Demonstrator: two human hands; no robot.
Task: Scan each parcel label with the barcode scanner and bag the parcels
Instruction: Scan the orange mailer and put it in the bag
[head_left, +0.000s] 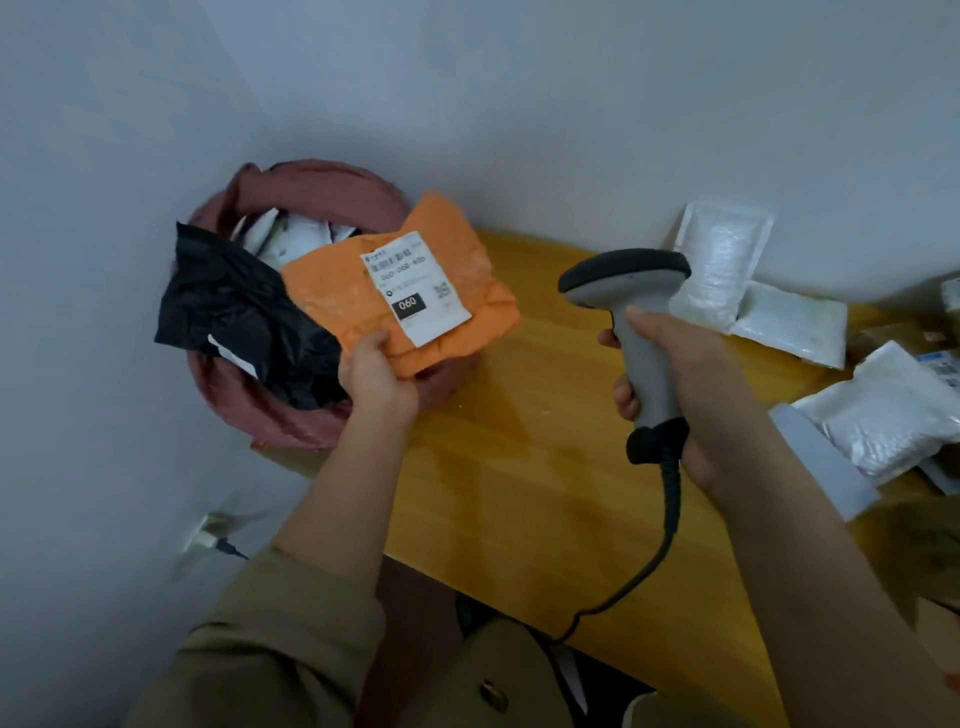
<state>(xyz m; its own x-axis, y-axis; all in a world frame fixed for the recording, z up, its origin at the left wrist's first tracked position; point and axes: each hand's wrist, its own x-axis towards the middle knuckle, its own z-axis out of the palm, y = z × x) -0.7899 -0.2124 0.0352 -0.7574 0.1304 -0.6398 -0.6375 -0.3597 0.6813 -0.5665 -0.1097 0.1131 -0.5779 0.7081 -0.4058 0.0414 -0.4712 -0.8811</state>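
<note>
My left hand grips the near edge of an orange parcel, held face up above the table's left end. Its white label shows a barcode and "060". My right hand grips the grey handle of a barcode scanner, whose dark head points left toward the label. The scanner's black cable hangs down over the table's front edge. A pinkish-red bag with a rolled rim stands at the table's left end. It holds several white parcels. A black parcel lies over its near side.
The yellow wooden table runs along a white wall. White padded parcels lie at the back right, and more of them at the right edge. A wall socket with a plug sits low on the left.
</note>
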